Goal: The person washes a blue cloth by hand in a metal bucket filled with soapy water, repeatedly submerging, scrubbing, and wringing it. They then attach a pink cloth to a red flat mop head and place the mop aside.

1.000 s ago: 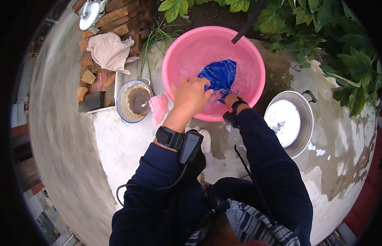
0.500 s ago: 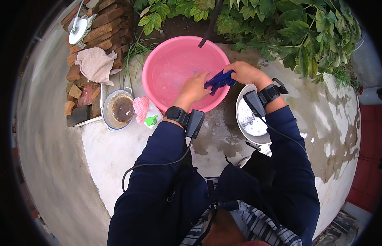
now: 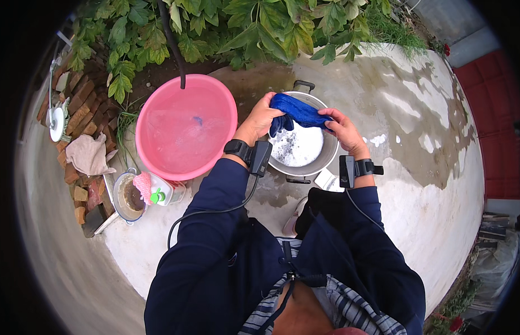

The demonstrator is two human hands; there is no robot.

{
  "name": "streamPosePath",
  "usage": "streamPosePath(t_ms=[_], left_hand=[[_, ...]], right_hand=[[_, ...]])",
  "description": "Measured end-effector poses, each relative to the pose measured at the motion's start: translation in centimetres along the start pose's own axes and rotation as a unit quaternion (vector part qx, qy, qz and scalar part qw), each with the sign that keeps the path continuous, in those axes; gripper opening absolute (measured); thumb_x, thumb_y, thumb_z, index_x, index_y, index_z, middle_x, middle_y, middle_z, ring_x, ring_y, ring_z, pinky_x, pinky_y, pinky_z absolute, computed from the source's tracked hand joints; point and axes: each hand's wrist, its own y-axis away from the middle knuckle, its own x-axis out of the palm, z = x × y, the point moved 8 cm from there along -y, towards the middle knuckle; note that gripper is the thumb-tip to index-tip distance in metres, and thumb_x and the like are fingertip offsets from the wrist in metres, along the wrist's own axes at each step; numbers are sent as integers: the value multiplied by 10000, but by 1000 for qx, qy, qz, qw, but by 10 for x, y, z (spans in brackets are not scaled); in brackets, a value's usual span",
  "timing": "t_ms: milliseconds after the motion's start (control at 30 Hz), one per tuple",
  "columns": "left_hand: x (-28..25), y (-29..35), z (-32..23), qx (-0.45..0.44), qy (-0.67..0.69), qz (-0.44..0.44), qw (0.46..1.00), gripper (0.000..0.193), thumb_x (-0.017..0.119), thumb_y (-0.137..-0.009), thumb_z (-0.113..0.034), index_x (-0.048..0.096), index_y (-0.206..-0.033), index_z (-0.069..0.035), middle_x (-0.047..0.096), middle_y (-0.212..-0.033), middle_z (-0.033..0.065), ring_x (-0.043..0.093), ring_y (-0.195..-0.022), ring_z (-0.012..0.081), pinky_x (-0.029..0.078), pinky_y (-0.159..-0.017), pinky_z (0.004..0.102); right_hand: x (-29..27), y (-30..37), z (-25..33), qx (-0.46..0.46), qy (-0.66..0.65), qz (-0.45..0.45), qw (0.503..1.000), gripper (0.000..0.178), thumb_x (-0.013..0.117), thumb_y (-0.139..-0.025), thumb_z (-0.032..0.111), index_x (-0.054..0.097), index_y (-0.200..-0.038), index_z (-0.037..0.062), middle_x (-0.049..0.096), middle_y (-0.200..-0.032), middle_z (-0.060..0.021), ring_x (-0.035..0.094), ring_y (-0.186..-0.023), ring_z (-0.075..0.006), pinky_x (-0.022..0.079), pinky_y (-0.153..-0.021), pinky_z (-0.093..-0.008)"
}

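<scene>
Blue wet cloth (image 3: pixel 298 111) now up over the metal pot (image 3: pixel 321 159), clear of the pink basin (image 3: pixel 159 162) where it sat in the water a second ago; moved rightward, out of the rinse. Gripped at both ends: left hand (image 3: pixel 261 118) closed round its left end, right hand (image 3: pixel 342 127) closed on its right end, fingers curled over the fabric, cloth bunched and stretched between them, looks like wringing. Sudsy whitish water in the pot directly beneath. Basin left with clear water only, dark hose (image 3: pixel 173 42) dipping over its far rim. Black wrist devices on both forearms, cable trailing from the left one. Further left on the concrete: small enamel bowl (image 3: pixel 128 196), pink scrubber (image 3: pixel 142 183), green-capped bottle (image 3: pixel 169 192), beige rag (image 3: pixel 89 155) on stacked bricks (image 3: pixel 81 106). Leafy plants (image 3: pixel 260 28) behind.
</scene>
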Motion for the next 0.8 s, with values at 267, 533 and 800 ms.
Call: streamPosePath(t_ms=[267, 533, 800], left_hand=[[53, -8, 1, -23, 145, 84, 986, 482, 487, -739, 78, 423, -1215, 28, 473, -1281, 147, 483, -1159, 292, 393, -990, 409], [31, -31, 44, -73, 274, 46, 958, 324, 508, -834, -92, 521, -1144, -1, 584, -1112, 85, 562, -1012, 220, 417, -941, 386], [44, -41, 63, -56, 279, -58, 957, 531, 533, -865, -489, 478, -1207, -87, 543, -1086, 44, 513, -982, 168, 407, -906, 321]], right_hand=[[-4, -37, -71, 18, -100, -75, 992, 692, 282, -894, 624, 324, -1392, 145, 377, -1392, -84, 300, -1302, -232, 227, -1047, -438], [42, -52, -76, 3, -386, 3, 922, 698, 274, -900, 608, 358, -1356, 86, 467, -1308, -71, 478, -1169, -203, 411, -947, -352], [53, -46, -81, 129, -279, -84, 948, 458, 569, -841, 504, 477, -1139, 169, 542, -826, 38, 500, -641, -80, 387, -456, -227]])
